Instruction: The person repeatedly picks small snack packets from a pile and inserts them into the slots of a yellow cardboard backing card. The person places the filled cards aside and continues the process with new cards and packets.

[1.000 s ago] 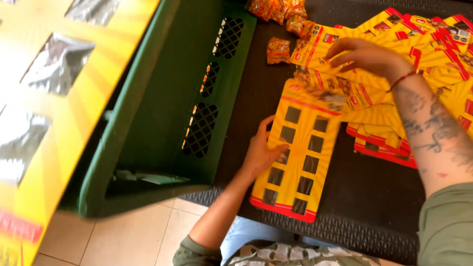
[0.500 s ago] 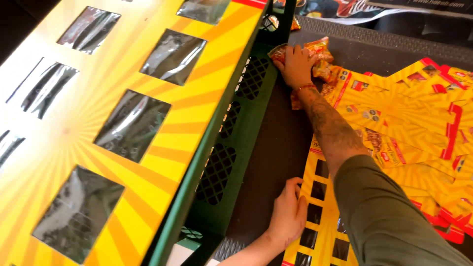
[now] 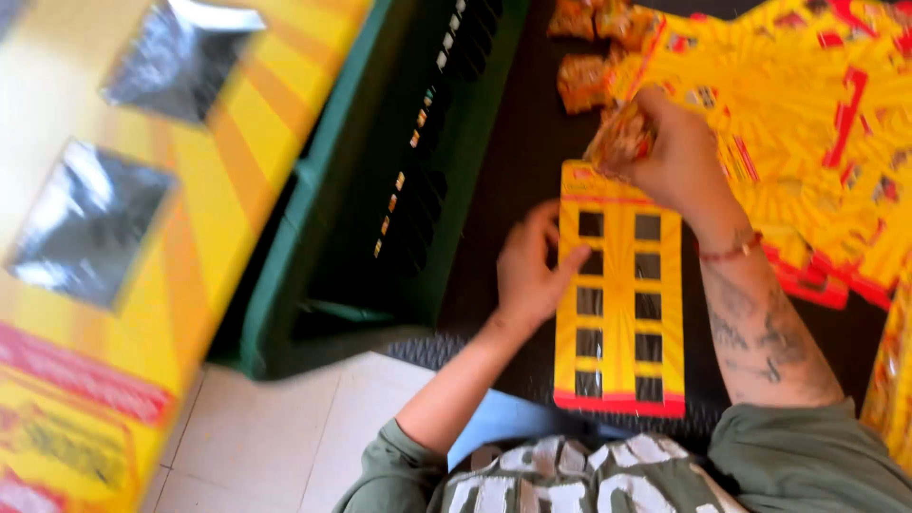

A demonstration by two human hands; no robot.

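While my left hand lies flat on the left edge of the card, fingers pressed loosely together on it and holding nothing, my right hand is at the card's top edge, fingers pinched on a small orange packet. I see the card lying lengthwise on the dark mat, its near end at the mat's edge by my lap. Open mat runs between the card and the green crate on the left; right of the card there is little room, since a heap of loose cards spreads just beside it. The card is thin, stiff, yellow with a red bottom band and two columns of square windows. More orange packets sit beyond my right hand, near the heap. The crate has perforated plastic walls. A large yellow sheet with silvery pouches fills the left foreground, blurred, over pale floor tiles.
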